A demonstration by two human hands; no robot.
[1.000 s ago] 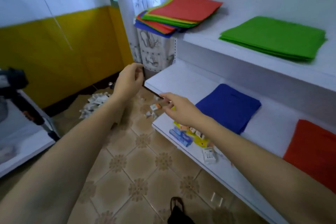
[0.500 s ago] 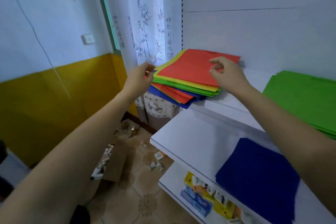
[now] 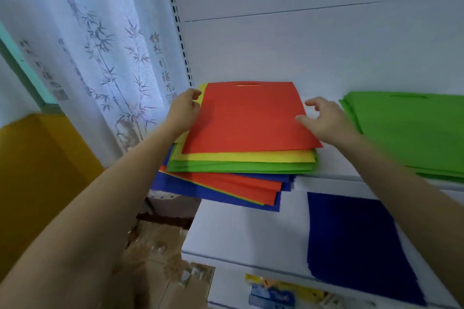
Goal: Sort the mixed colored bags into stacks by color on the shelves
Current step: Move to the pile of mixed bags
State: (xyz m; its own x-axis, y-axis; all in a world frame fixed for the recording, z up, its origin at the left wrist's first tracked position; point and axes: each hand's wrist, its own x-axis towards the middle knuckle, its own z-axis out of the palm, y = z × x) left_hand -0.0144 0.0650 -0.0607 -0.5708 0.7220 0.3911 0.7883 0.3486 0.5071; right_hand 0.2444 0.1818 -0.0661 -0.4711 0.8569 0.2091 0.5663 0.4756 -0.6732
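Note:
A mixed stack of bags [image 3: 226,170] lies at the left end of the upper shelf [image 3: 326,175], with yellow, green, red and blue layers fanned out and overhanging the shelf edge. On top lies a red bag [image 3: 248,118] with a handle slot at its far edge. My left hand [image 3: 184,113] curls its fingers round the red bag's left edge. My right hand [image 3: 324,120] hovers at its right edge with fingers spread and loosely bent, the thumb touching the bag. A green stack [image 3: 411,133] sits to the right. One blue bag [image 3: 356,241] lies on the shelf below.
A bamboo-print curtain [image 3: 105,63] hangs left of the slotted shelf upright [image 3: 179,32]. The yellow lower wall [image 3: 37,170] is further left. Cardboard and scattered small boxes [image 3: 163,253] cover the floor. Colourful packets [image 3: 276,293] lie on the lowest shelf.
The view rose from the lower shelves to the upper shelf. Both hands went up from beside the lower shelf to the mixed stack and now sit at either side of the top red bag.

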